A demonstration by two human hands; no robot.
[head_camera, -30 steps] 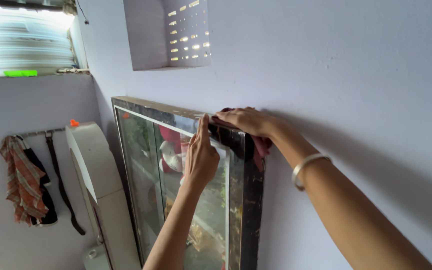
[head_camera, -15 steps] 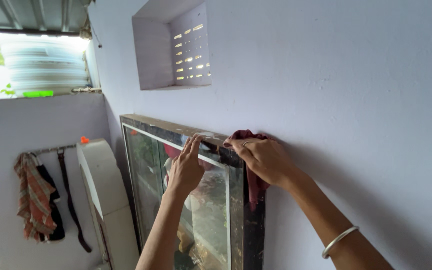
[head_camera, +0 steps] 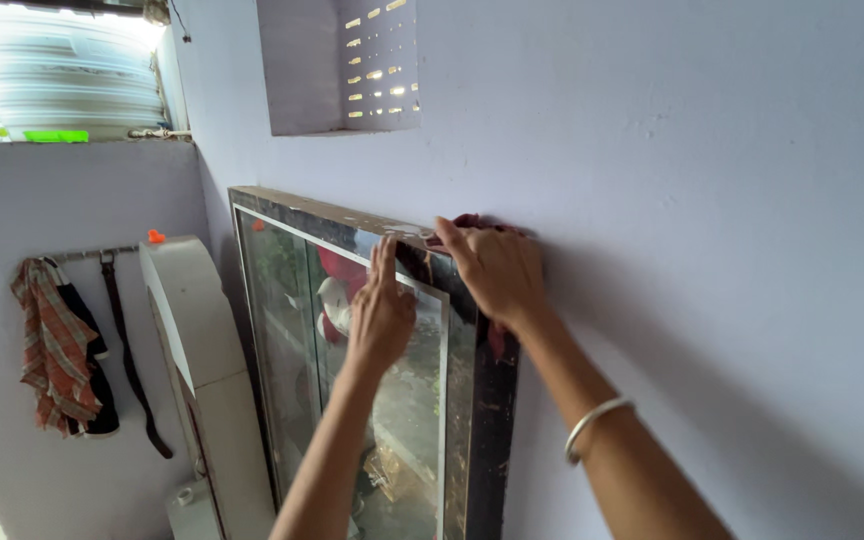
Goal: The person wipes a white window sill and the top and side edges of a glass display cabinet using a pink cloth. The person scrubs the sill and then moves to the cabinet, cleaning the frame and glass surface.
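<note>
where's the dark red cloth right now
The dark red cloth is under the right hand, pressed on the top right corner of the dark frame, against the wall.

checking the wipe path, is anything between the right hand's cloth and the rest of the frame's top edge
Nothing visible. The right hand presses the dark red cloth on the dark wooden frame; the left hand rests on its front face, below that edge.

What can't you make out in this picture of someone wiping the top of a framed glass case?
- Dark red cloth: mostly hidden under the right hand, head view.
- Glass case: bottom cut off by the picture's lower edge; contents muddled by reflections.
- Left hand: palm faces away, contact with the glass unclear.
- Hanging clothes: too small to identify.
</note>
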